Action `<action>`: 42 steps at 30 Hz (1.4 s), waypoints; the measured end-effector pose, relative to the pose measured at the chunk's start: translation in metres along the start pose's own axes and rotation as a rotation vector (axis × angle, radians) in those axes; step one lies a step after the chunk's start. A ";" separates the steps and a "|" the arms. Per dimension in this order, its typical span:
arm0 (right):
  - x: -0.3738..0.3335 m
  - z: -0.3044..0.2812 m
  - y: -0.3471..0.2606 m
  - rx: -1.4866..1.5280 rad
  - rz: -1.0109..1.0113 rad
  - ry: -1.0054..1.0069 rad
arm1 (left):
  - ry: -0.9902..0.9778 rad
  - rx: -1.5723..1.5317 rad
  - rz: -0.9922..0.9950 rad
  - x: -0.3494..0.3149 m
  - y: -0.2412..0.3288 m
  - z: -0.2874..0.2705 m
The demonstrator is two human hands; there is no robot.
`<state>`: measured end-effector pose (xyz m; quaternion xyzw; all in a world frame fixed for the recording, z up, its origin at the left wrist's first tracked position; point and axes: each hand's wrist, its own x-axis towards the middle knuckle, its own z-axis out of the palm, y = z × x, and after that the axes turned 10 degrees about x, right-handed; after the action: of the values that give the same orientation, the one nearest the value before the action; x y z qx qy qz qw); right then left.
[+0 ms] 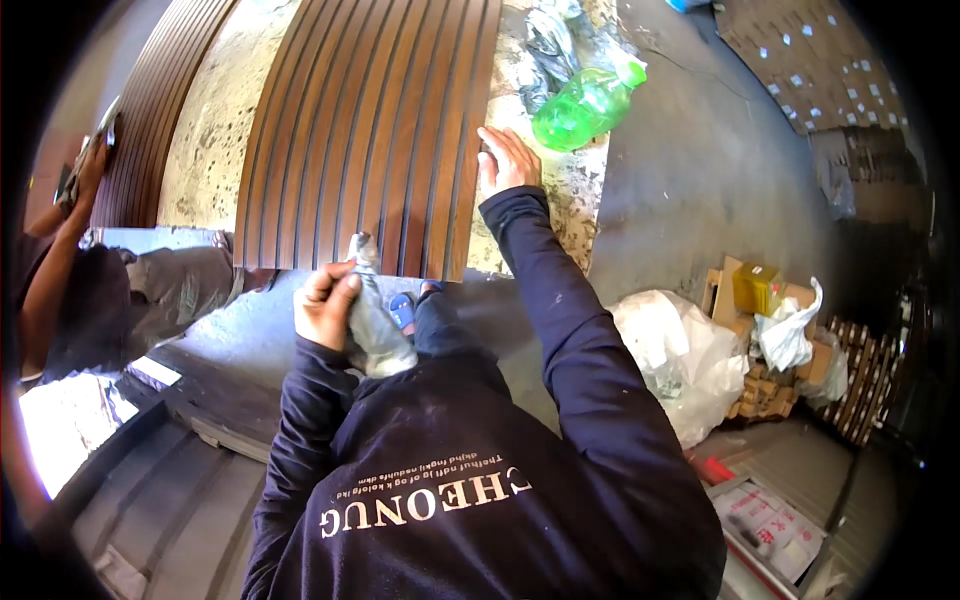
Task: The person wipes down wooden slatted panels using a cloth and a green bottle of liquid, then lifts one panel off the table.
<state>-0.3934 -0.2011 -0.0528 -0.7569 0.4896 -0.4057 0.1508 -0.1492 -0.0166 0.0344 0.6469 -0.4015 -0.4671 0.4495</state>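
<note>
My left hand (326, 306) is closed on a crumpled grey-white rag (375, 325), at the near edge of a brown slatted panel (350, 140). Part of the rag hangs down in front of my clothes, and its upper tip sticks up over the panel edge. The panel is wood-coloured with dark grooves running away from me. At its right edge lies my right hand (510, 160), fingers stretched forward and seemingly touching the side; nothing shows in it. Just beyond that hand a green plastic bottle (585, 105) lies tilted on the stained board (575, 200) under the panel.
At the left another person's hand (90, 170) is by a second slatted panel (165, 110). Clear plastic wrap (550, 50) lies behind the bottle. On the right stand a big plastic bag (680, 360), a yellow tin (757, 289) and cardboard pieces. Flattened cardboard (815, 60) is at far right.
</note>
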 end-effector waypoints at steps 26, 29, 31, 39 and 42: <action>-0.001 -0.107 0.045 0.671 0.273 0.466 | 0.073 -0.974 0.178 -0.007 0.101 0.049; 0.046 -0.119 0.077 0.729 0.113 0.307 | -0.338 -1.105 0.141 -0.009 0.088 0.070; 0.061 -0.110 0.099 0.831 0.070 0.231 | -0.373 -1.144 0.129 -0.012 0.073 0.101; 0.070 -0.097 0.085 0.900 0.202 0.093 | -0.232 -1.233 -0.040 -0.019 0.012 0.123; 0.070 -0.115 0.082 0.663 -0.010 -0.111 | -0.283 -1.403 -0.089 0.003 0.020 0.128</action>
<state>-0.5181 -0.2807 0.0003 -0.6901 0.3183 -0.5018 0.4132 -0.2743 -0.0518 0.0325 0.1547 -0.0341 -0.7124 0.6836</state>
